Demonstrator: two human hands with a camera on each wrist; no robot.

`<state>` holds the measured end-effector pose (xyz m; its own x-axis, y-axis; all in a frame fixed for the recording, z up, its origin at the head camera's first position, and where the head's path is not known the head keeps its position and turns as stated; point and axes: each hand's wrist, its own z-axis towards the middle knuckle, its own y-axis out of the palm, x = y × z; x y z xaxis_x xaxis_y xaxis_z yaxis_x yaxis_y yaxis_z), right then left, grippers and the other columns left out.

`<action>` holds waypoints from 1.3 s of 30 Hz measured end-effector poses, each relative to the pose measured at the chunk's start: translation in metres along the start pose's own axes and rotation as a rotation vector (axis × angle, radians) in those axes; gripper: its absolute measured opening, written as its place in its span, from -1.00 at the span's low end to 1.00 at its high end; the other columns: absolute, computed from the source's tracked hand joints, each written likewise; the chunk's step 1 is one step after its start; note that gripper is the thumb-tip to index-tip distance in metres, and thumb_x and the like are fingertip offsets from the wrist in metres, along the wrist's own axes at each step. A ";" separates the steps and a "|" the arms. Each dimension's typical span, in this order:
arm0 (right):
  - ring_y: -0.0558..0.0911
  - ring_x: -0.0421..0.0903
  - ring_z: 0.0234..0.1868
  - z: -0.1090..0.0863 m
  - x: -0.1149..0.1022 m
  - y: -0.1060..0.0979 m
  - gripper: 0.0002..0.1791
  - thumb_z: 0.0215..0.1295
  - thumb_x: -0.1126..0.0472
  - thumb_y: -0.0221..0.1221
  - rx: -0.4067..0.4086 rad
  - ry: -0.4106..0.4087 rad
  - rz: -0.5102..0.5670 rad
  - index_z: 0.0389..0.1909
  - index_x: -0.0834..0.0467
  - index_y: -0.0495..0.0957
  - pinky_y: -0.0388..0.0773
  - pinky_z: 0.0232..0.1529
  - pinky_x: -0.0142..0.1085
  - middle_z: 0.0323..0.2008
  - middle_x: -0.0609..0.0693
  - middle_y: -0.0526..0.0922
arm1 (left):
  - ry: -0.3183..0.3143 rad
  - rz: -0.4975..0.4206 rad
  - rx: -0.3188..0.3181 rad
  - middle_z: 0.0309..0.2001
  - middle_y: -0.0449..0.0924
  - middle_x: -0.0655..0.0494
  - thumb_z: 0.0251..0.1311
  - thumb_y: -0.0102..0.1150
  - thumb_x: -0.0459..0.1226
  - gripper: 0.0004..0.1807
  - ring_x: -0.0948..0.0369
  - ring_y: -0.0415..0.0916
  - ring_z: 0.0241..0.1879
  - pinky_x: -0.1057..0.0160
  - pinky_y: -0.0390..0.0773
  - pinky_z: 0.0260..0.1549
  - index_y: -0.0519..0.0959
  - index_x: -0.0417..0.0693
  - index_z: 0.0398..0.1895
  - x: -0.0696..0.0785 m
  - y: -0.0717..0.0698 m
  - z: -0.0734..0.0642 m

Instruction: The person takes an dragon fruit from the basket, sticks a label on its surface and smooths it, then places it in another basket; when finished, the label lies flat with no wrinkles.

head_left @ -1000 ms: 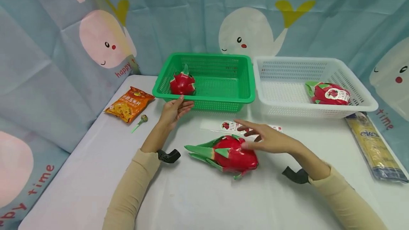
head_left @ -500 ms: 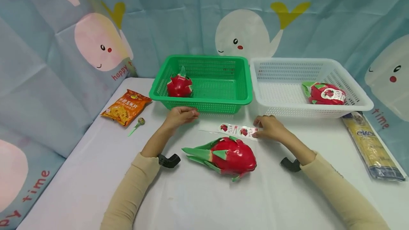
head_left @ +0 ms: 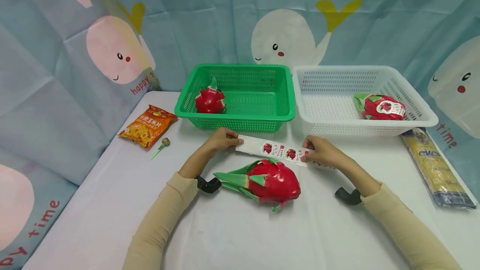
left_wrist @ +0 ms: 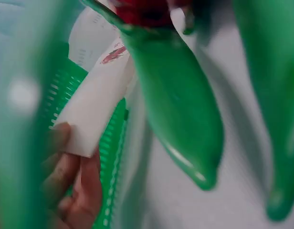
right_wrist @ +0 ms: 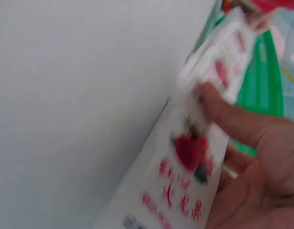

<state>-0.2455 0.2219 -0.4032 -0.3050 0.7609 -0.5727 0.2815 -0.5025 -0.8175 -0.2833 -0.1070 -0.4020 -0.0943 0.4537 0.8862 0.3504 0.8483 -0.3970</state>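
Note:
A white strip of stickers [head_left: 255, 146] printed with red dragon fruits is stretched between both hands, lifted off the table. My left hand [head_left: 223, 138] pinches its left end, which the left wrist view shows between thumb and fingers. Farther along, my right hand [head_left: 321, 150] pinches the strip with the thumb [right_wrist: 218, 107] on its printed face; part of it trails beyond that hand. Just in front of the strip lies a red dragon fruit [head_left: 275, 181] with long green leaves pointing left. Those leaves [left_wrist: 173, 105] cover much of the left wrist view.
Behind the hands stands a green basket [head_left: 236, 117] with a dragon fruit [head_left: 211, 100] in it. Beside it, a white basket [head_left: 367, 127] holds a stickered dragon fruit [head_left: 383, 107]. An orange snack bag [head_left: 148, 126] and lollipop [head_left: 163, 144] lie left, a yellow packet [head_left: 436, 166] right.
My right hand has come down from above the front dragon fruit and gripped the sticker strip. The left hand has left the green basket's rim and taken the strip's left end, which is now raised.

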 end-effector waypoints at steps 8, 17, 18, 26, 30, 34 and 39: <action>0.57 0.09 -0.07 -0.001 -0.005 -0.014 -0.61 0.06 0.16 0.31 -0.030 -0.152 0.057 -0.10 0.25 0.51 0.52 -0.01 -0.03 -0.16 0.11 0.58 | 0.225 -0.068 -0.077 -0.52 0.63 0.20 0.15 0.17 -0.37 -0.83 0.37 0.48 -0.49 0.29 0.62 -0.35 0.52 -0.34 -0.25 0.025 0.004 -0.014; 0.61 -0.28 -0.15 0.013 -0.034 0.002 -0.74 0.14 0.36 0.21 0.141 -0.468 0.322 -0.12 0.16 0.53 0.55 -0.06 -0.45 -0.21 0.01 0.64 | 0.292 -0.050 -0.112 -0.58 0.59 0.26 0.16 0.17 -0.34 -0.82 0.31 0.45 -0.52 0.34 0.58 -0.36 0.53 -0.32 -0.25 0.048 0.014 -0.025; 0.61 -0.32 -0.16 0.012 -0.035 0.003 -0.74 0.12 0.38 0.22 0.164 -0.478 0.316 -0.13 0.17 0.56 0.55 -0.08 -0.49 -0.22 0.02 0.65 | 0.278 -0.060 -0.109 -0.57 0.59 0.26 0.16 0.16 -0.34 -0.81 0.31 0.45 -0.52 0.34 0.58 -0.36 0.53 -0.33 -0.24 0.048 0.014 -0.025; 0.61 -0.37 -0.21 0.010 -0.035 0.004 -0.84 0.10 0.42 0.22 0.205 -0.484 0.375 -0.27 0.23 0.62 0.57 -0.25 -0.48 -0.30 0.13 0.68 | 0.167 -0.169 -0.083 -0.50 0.63 0.23 0.13 0.17 -0.38 -0.74 0.35 0.51 -0.49 0.34 0.63 -0.36 0.50 -0.40 -0.16 0.044 0.017 -0.023; 0.53 -0.38 -0.09 0.009 -0.035 0.005 -0.88 0.10 0.46 0.20 0.249 -0.503 0.398 -0.35 0.22 0.60 0.52 -0.16 -0.55 -0.22 0.15 0.62 | 0.122 -0.175 -0.028 -0.52 0.62 0.21 0.12 0.18 -0.38 -0.77 0.37 0.49 -0.52 0.27 0.64 -0.33 0.51 -0.40 -0.20 0.037 0.016 -0.020; 0.55 -0.33 -0.17 0.003 -0.039 0.000 -0.91 0.14 0.49 0.15 0.325 -0.520 0.435 -0.33 0.31 0.53 0.50 -0.09 -0.57 -0.27 0.04 0.58 | 0.067 -0.168 0.031 -0.56 0.58 0.24 0.12 0.18 -0.38 -0.79 0.38 0.45 -0.55 0.25 0.62 -0.33 0.50 -0.39 -0.23 0.025 0.012 -0.014; 0.56 -0.32 -0.29 -0.003 -0.045 -0.015 -0.88 0.27 0.35 0.09 0.272 -0.358 0.493 -0.24 0.34 0.47 0.52 -0.20 -0.56 -0.33 -0.18 0.56 | 0.048 -0.048 0.048 -0.54 0.62 0.09 0.15 0.17 -0.34 -0.69 0.33 0.48 -0.55 0.31 0.59 -0.43 0.50 -0.43 -0.12 0.011 0.002 -0.007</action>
<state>-0.2336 0.1962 -0.3650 -0.4958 0.2555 -0.8300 0.2405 -0.8779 -0.4140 -0.2766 -0.1019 -0.3911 -0.0646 0.3998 0.9143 0.3013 0.8813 -0.3641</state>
